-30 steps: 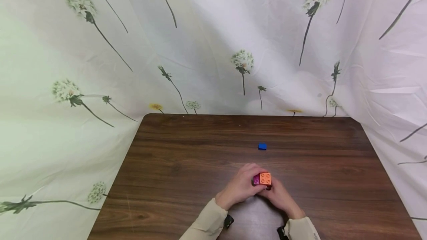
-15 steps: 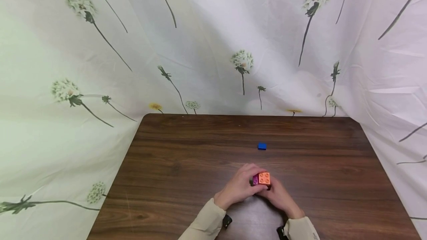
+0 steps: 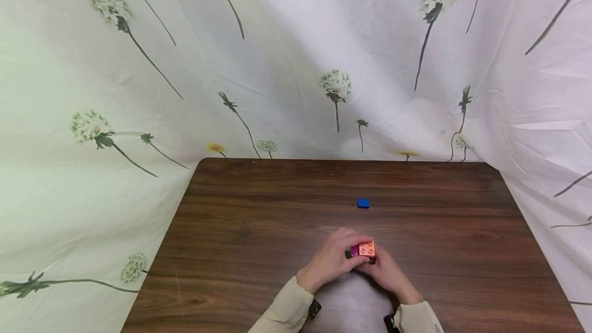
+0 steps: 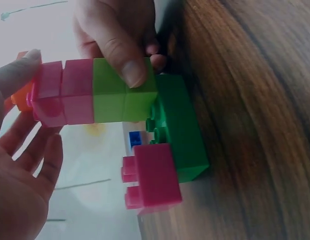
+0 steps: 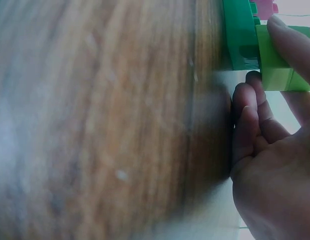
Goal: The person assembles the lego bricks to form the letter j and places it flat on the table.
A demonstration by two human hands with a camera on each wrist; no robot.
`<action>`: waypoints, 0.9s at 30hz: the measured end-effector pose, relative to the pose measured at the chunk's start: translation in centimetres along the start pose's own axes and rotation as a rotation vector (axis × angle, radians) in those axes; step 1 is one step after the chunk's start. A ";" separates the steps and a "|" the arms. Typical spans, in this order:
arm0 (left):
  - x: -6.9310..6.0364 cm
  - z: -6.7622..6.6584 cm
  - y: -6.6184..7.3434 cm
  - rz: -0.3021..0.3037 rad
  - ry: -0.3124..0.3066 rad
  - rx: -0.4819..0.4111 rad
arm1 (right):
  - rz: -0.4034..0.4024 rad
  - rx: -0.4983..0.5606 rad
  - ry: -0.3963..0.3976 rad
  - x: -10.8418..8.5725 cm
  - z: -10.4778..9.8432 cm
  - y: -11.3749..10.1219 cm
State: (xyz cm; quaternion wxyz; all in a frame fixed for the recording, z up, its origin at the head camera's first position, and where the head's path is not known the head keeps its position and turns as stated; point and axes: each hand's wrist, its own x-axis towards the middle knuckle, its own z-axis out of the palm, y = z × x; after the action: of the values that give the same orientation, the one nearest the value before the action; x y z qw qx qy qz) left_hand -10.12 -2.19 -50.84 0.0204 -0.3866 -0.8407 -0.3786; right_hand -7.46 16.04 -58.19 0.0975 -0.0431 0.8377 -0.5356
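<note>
A toy brick build stands between both hands at the table's near middle. In the left wrist view its dark green base brick (image 4: 183, 132) carries stacked light green bricks (image 4: 109, 97), then pink bricks (image 4: 77, 92), with an orange brick (image 4: 21, 97) at the top. A separate pink brick (image 4: 159, 175) sits on the base's other end. My left hand (image 3: 326, 261) holds the orange brick, thumb on one side and fingers on the other. Low on the stack, my right hand (image 3: 388, 274) grips the light green bricks, its thumb pressed against them.
One blue brick (image 3: 363, 203) lies on the dark wooden table (image 3: 259, 240), beyond the hands. Behind the table hangs a white cloth (image 3: 277, 66) printed with dandelions.
The orange brick's top has tilted slightly, and more dark green shows left of the stack. Both hands keep almost the same place; the blue brick has not moved.
</note>
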 end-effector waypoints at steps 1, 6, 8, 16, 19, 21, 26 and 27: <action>0.0 0.1 0.0 0.001 0.008 -0.006 | 0.000 0.000 0.000 0.0 0.0 0.0; -0.3 0.3 -0.3 0.020 0.035 0.006 | -0.006 -0.002 -0.003 0.1 0.1 0.2; -0.2 0.4 -0.3 0.047 0.043 0.029 | -0.004 -0.001 0.000 0.0 0.1 0.2; -0.5 0.3 -0.5 0.062 0.018 0.013 | 0.012 -0.008 -0.010 0.0 0.1 0.1; -0.7 0.2 -0.7 0.024 -0.009 -0.052 | 0.031 -0.003 -0.033 -0.1 0.1 0.0; -0.8 0.1 -0.9 0.004 -0.021 -0.092 | 0.046 0.010 -0.048 -0.1 0.1 0.0; -0.8 0.0 -1.4 -0.034 -0.017 -0.154 | 0.072 0.042 -0.070 0.1 -0.1 -0.1; -0.7 0.0 -1.4 -0.051 -0.015 -0.169 | 0.071 0.046 -0.074 0.1 -0.1 -0.1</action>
State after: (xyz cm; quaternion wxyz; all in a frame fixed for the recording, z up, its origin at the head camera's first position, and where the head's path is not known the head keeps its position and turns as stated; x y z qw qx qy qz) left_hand -10.55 -3.26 -51.93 -0.0283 -0.3684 -0.8154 -0.4456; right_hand -7.58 16.08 -58.08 0.1485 -0.0307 0.8221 -0.5487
